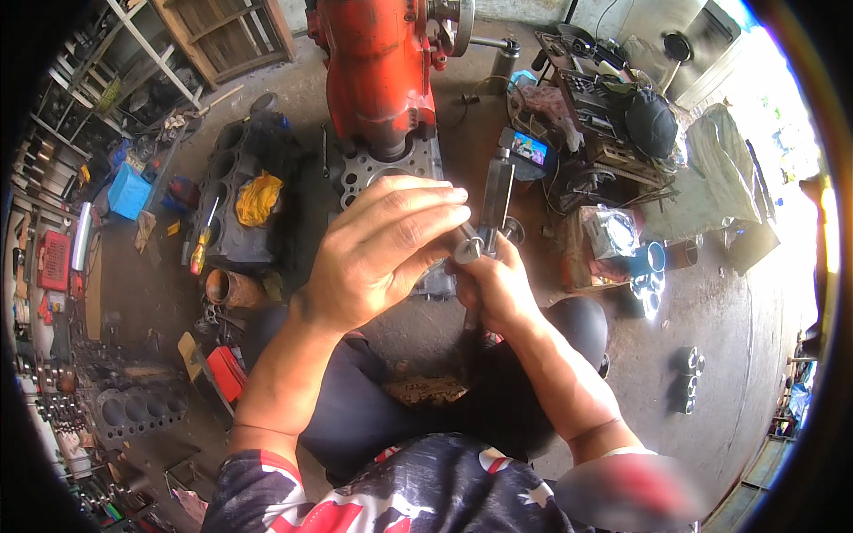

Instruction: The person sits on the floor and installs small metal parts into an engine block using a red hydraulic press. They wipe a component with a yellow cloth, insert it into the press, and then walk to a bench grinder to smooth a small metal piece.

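Observation:
In front of my chest I hold a metal tool with a long, flat-sided dark bar (497, 197) and a short round piece with a bright end face (468, 250); its exact kind I cannot tell. My right hand (505, 289) is closed around its lower part. From the left, my left hand (378, 253) reaches over with curved fingers, their tips by the round piece and the thumb partly hidden. Just beyond, a red machine (378, 71) stands over a grey engine block (418, 164) with round holes in its top face.
Left of the machine, another engine block (233, 173) bears a yellow cloth (259, 199) and a screwdriver (203, 240). A cluttered bench (613, 133) stands at right, near a lit phone screen (529, 149). Small metal cylinders (689, 382) lie on the right floor. A red box (227, 373) sits by my left knee.

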{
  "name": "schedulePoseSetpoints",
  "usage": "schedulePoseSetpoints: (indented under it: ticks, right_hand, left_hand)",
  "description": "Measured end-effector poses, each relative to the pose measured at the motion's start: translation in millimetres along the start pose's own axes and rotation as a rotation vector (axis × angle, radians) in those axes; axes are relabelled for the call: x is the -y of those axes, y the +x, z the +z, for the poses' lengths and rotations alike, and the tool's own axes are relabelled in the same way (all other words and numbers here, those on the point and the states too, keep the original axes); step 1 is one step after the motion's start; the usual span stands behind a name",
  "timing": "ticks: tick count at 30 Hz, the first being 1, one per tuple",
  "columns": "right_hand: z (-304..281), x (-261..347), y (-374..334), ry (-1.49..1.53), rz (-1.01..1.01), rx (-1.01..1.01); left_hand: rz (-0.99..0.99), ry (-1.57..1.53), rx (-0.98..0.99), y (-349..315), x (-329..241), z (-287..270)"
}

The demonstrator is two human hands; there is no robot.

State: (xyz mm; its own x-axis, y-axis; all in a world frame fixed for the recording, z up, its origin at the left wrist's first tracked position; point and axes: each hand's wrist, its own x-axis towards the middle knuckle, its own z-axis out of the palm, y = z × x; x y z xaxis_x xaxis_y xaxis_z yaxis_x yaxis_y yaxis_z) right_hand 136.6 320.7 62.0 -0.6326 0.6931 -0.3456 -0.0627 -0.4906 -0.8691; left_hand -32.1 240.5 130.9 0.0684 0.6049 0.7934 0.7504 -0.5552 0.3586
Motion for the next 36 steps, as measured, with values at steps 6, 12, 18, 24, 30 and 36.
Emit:
schedulePoseSetpoints:
  ticks: [6, 12, 18, 24, 30, 36]
  right_hand:
    - [-2.5, -2.2, 1.0, 0.009, -0.022, 0.026]
    - [-4.7, -4.0, 1.5, 0.007, -0.018, 0.045]
    - [-3.9, -2.8, -0.9, 0.008, -0.032, 0.055]
    - [-2.7, -1.8, -2.1, 0.003, -0.049, 0.058]
    - [-3.2, -1.9, -2.2, 0.005, -0.039, 0.055]
    - [-3.0, -2.2, -1.5, 0.000, -0.029, 0.048]
  left_hand:
    - [-0.035, -0.056, -0.004, -2.7, -2.3, 4.0]
    - [-0.095, -0.109, -0.004, -5.0, -4.6, 7.5]
    - [-0.126, -0.124, -0.003, -6.4, -6.0, 8.1]
    - [-0.124, -0.129, -0.003, -7.4, -5.1, 9.1]
    - [-0.132, -0.131, 0.007, -8.3, -6.4, 9.7]
    - [-0.140, -0.131, 0.009, -8.7, -7.6, 9.3]
